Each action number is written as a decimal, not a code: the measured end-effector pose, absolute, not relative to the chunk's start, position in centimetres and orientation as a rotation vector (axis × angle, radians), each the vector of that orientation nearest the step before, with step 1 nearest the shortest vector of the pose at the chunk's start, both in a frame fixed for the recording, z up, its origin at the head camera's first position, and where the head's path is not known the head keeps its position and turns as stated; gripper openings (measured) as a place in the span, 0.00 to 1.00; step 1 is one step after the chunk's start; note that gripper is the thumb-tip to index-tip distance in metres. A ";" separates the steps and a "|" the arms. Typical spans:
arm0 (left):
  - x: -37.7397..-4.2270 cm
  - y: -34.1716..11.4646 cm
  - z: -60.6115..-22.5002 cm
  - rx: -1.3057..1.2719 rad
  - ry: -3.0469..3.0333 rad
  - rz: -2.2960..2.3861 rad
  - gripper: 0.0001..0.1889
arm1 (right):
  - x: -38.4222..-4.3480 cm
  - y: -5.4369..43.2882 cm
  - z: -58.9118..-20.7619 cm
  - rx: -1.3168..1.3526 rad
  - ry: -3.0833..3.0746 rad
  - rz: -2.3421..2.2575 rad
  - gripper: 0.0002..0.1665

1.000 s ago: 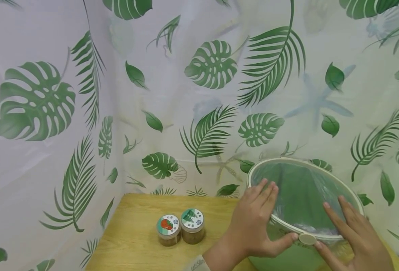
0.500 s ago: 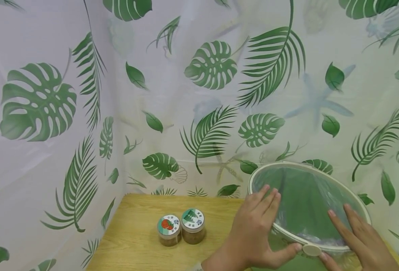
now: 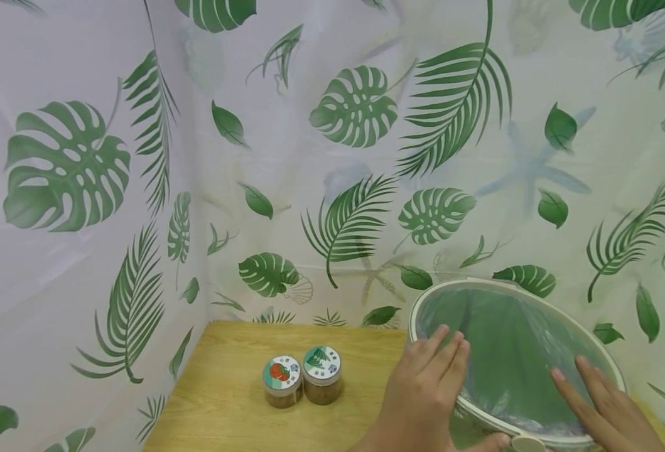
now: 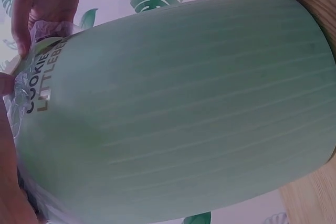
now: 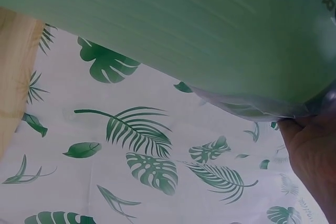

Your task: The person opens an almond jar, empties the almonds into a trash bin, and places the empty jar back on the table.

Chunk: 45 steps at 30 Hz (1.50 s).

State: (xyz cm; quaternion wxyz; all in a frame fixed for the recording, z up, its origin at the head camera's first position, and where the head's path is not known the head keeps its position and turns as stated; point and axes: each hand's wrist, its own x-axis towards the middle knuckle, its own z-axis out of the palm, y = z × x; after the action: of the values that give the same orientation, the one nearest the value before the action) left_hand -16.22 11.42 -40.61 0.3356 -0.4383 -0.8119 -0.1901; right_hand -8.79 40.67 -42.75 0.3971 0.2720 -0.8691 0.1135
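A pale green trash can (image 4: 178,108) with a cream rim (image 3: 552,299) is lined with a thin clear plastic bag (image 3: 504,351). Its mouth tilts toward me in the head view. My left hand (image 3: 425,389) holds the rim's left side, fingers laid over the inside and thumb at the front near an oval tab (image 3: 527,444). Opposite it, my right hand (image 3: 609,408) grips the right side, two fingers reaching over the bag. Bunched film (image 4: 22,90) hangs outside the rim near the dark lettering in the left wrist view.
Two small lidded jars (image 3: 282,381) stand side by side on the wooden table (image 3: 225,370), left of the can. One lid shows tomatoes, the other green vegetables. A leaf-print sheet (image 3: 287,157) hangs behind and along the left side.
The can's rim has come lower and slightly right in the head view, and its oval tab sits nearer the bottom edge. Both hands have moved down with it. The jars have stayed put.
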 end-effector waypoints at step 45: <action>-16.4 11.0 -40.6 -1.081 -2.100 -0.457 0.56 | -9.1 42.0 -43.4 0.550 -2.420 0.145 0.49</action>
State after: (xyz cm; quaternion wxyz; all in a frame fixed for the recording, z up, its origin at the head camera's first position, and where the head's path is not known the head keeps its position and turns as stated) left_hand -16.37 11.04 -40.65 0.3596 -0.4191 -0.8146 -0.1771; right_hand -9.12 42.02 -43.35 0.3221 0.2095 -0.9216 0.0552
